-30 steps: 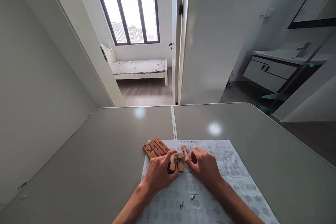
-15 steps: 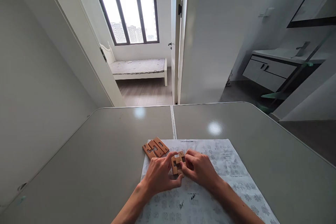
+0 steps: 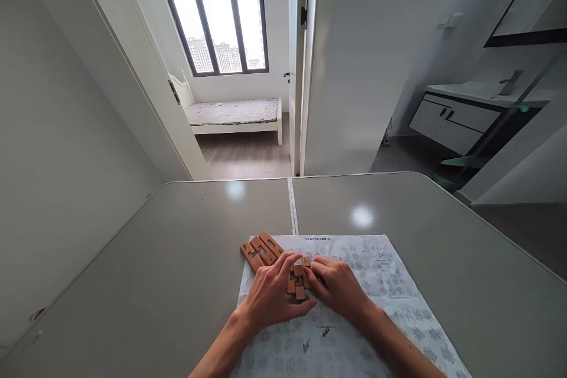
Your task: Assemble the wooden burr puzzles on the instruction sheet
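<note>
Small interlocked wooden pieces (image 3: 297,281) stand on the printed paper sheet (image 3: 354,331) between my hands. My left hand (image 3: 271,292) curves around their left side, thumb and fingers apart, the index finger near the top of the pieces. My right hand (image 3: 334,284) pinches the right part of the same pieces with bent fingers. Beyond my left hand, three flat wooden pieces (image 3: 261,250) with cut-out slots lie side by side at the sheet's upper left corner.
The grey table (image 3: 186,260) has a pale seam (image 3: 292,207) down its middle. Past its far edge are an open door, a bed (image 3: 234,112) under a window, and a sink cabinet (image 3: 460,118) at the right.
The wooden pieces between my hands have turned, and more of their lower blocks show. My left thumb has shifted slightly right, below them. The three flat pieces have not moved.
</note>
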A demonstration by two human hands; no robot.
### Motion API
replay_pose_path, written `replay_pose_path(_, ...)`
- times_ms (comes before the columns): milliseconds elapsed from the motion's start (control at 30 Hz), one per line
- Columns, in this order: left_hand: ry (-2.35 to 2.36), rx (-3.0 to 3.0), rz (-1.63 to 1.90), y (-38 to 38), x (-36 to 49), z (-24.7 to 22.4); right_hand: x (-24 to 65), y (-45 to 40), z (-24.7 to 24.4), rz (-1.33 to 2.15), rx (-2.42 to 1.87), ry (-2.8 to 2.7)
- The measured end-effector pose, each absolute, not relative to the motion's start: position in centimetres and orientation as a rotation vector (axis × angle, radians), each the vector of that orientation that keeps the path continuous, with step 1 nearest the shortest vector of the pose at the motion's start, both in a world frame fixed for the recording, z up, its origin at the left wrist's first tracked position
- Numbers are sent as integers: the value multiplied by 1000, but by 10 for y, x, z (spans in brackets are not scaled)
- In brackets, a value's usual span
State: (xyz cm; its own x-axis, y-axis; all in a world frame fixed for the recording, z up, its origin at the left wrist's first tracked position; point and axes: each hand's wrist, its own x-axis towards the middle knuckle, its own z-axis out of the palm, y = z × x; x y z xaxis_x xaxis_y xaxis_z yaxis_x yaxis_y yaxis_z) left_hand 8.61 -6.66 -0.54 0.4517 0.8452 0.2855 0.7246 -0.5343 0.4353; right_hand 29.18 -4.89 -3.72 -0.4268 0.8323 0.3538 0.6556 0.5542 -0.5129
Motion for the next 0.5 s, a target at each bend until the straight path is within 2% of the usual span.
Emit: replay_pose_path(500,1309,2407,639,-65,85,-7,290,-51,-30,471,-1083,-2233)
